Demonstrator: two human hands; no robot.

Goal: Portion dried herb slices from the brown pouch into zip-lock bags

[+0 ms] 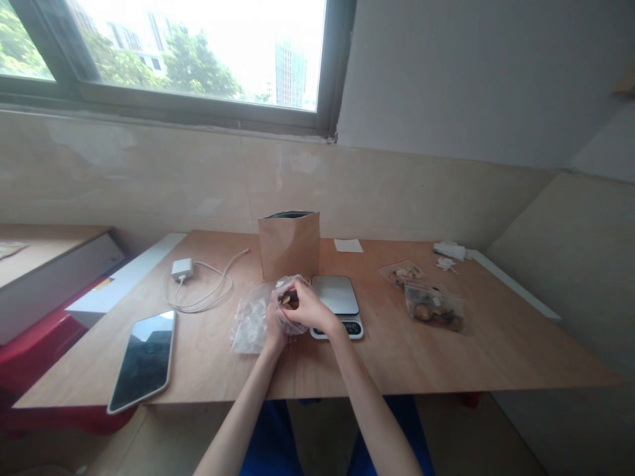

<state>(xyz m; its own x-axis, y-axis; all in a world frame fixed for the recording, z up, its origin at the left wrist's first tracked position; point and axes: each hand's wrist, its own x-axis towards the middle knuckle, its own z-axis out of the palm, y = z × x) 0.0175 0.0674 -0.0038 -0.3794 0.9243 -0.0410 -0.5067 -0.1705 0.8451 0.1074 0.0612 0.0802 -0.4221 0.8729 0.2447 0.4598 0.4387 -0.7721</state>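
A clear zip bag [294, 325] with brown, dried-looking slices inside is held up in front of me. My left hand [274, 322] wraps around its left side and supports it from below. Curled over the bag's open top, my right hand [311, 307] has its thumb and fingers at the rim; whether they also pinch a slice is hard to make out. Just right of the bag sits a white kitchen scale [335, 295] with a bare metal plate, its display partly covered by my right hand. Flat clear plastic bags [251, 322] lie to the left.
Behind my hands stands an open brown paper pouch [289, 246]. Two filled zip bags, one nearer [434, 308] and one farther [403, 272], lie on the right. A tablet [145, 360] overhangs the front left edge, near a white charger [182, 268] with its cable. A paper slip [348, 245] lies behind the scale.
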